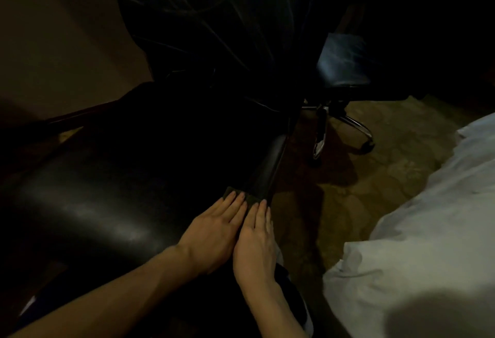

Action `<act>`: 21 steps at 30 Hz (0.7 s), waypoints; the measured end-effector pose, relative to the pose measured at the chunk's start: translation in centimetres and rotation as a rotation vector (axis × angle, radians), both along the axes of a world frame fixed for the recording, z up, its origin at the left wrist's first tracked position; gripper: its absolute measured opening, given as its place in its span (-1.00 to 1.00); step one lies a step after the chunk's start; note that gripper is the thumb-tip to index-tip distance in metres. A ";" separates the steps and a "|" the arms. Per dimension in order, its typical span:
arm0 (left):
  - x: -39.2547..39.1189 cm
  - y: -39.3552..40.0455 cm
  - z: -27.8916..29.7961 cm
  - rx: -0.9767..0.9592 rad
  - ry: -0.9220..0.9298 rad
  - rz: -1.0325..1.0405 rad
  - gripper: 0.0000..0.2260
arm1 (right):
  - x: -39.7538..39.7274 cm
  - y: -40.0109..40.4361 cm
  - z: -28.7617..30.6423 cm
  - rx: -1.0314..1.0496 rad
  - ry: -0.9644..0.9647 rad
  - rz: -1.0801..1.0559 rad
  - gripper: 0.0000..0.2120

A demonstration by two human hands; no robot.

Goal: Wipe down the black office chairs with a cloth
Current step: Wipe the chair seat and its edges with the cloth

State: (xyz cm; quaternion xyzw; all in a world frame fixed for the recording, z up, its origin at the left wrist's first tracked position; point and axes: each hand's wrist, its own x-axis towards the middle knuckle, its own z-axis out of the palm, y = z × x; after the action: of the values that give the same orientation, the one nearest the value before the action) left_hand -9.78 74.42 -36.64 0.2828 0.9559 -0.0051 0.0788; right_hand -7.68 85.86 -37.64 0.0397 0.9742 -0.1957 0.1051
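Both hands, left hand (214, 233) and right hand (255, 238), press straight, close-set fingers on the cloth (247, 198); the armrest (267, 166) runs toward one o'clock; equally near.

— Where can your hands go from the armrest (265, 169)?

— Forward along its top you have bare padding up to the backrest (214, 43), which rises close behind and closes that way. To your left lies the broad seat (88, 212), open and flat.

— And to the right?

— Just beside the armrest the space drops to open floor (356, 193). Farther back the second chair (345, 64) stands with its chrome base (345, 129) spread over the floor. White bedding (428, 230) bulks in at your near right, well apart from the armrest.
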 end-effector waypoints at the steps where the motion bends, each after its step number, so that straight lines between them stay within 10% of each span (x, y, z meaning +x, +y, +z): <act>1: -1.1 0.5 -0.1 -0.010 0.004 -0.012 -0.47 | -1.0 0.6 0.1 -0.004 -0.015 0.017 -0.42; 21: -21.0 8.9 -0.6 -0.056 -0.033 0.143 -0.43 | -21.8 8.1 -1.8 0.018 0.107 0.002 -0.52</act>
State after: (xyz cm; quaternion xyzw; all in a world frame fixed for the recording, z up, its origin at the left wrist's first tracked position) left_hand -30.77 83.34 -37.27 0.2117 0.9717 -0.0214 0.1027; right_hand -29.51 93.95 -39.42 0.0292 0.9802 -0.1888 0.0529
